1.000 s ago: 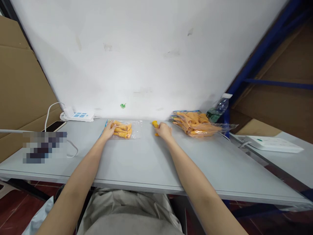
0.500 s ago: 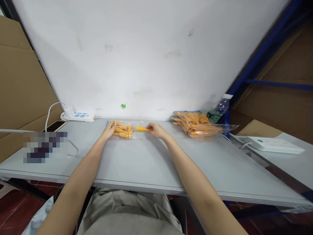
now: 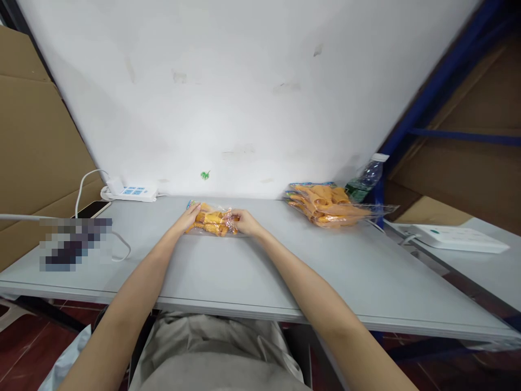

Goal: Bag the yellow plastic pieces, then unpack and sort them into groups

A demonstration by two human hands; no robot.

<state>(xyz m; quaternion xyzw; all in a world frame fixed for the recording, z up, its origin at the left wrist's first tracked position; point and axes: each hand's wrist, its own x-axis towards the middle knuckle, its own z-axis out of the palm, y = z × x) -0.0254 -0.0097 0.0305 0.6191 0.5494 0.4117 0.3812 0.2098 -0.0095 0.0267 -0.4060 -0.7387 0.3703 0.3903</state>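
A clear plastic bag (image 3: 226, 234) with several orange pieces (image 3: 209, 220) in it lies on the grey table near the wall. My left hand (image 3: 188, 218) grips its left end, by the coloured header. At the other end, my right hand (image 3: 246, 221) is closed on a slim yellow-orange piece, its fingertips at or inside the mouth of the bag. Most of that piece is hidden by fingers and crinkled plastic.
Several filled bags of orange pieces (image 3: 325, 203) are stacked at the right, beside a bottle (image 3: 368, 176). A white power strip (image 3: 136, 193) and a phone (image 3: 93, 209) sit at the left. Another white device (image 3: 462, 239) rests on the side table.
My right hand has moved left with the yellow-orange piece, bringing it into the bag's open end. The bag and my left hand have shifted slightly right.
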